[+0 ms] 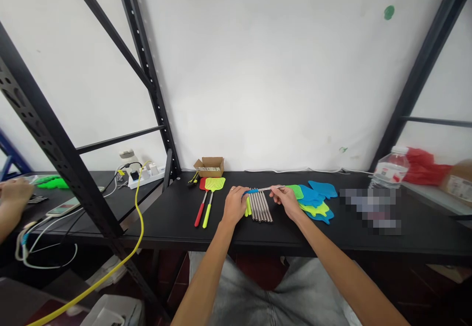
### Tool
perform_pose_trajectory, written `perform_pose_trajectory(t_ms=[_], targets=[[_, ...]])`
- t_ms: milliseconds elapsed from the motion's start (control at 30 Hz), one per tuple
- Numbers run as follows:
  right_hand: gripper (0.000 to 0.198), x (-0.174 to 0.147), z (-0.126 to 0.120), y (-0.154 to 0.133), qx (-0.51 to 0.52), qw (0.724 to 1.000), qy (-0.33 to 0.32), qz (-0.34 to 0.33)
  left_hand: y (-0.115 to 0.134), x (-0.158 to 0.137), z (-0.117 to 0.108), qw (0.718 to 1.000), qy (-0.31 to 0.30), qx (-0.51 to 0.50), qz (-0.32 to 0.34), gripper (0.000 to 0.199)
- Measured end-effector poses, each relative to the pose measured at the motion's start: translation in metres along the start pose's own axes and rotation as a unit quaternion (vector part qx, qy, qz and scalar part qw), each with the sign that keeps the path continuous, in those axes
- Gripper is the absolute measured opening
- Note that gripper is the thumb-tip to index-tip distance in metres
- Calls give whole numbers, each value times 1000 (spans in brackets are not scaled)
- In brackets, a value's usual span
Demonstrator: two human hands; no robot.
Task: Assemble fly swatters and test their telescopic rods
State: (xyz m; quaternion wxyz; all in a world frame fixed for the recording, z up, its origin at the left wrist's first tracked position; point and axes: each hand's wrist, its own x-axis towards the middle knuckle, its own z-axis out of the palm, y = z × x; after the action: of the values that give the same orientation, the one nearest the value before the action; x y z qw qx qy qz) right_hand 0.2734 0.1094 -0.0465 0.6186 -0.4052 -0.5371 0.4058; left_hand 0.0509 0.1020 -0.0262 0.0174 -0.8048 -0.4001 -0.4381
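My left hand (235, 204) is closed around a blue handle (252, 191). A thin metal rod (264, 189) extends from that handle to my right hand (285, 200), whose fingers pinch its far end. Beneath them, several metal rods (261, 207) lie side by side on the black table (165, 218). Yellow-green handles (248, 207) rest beside the rods, partly hidden by my left hand. Right of my right hand is a loose pile of blue swatter heads (311, 196), with green and yellow ones among them. To the left lie a yellow-green fly swatter (208, 208) and a red fly swatter (199, 212).
A small open cardboard box (211, 167) stands against the wall. On the right are a clear plastic bottle (391, 167) and a red bag (424, 166). Past the rack post at left, another person's hand (16, 195) shows near a power strip (147, 176). A yellow cable (138, 208) hangs down.
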Motion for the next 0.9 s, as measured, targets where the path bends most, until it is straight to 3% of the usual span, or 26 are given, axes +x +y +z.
perform_pose_trajectory(t_ms=[500,700,800,900], targets=[[40,-1,6,-8,-26,999,-43,-12,9,2,-1,998,-4,58,11,26],[43,-4,8,-9,-27,999,-3,-18,6,1,-4,998,34,59,-17,25],[46,-8,6,-16,-66,998,12,-12,4,0,-5,997,51,53,-27,25],[43,-3,-9,-30,-176,984,21,-33,4,0,-5,997,54,46,-33,25]])
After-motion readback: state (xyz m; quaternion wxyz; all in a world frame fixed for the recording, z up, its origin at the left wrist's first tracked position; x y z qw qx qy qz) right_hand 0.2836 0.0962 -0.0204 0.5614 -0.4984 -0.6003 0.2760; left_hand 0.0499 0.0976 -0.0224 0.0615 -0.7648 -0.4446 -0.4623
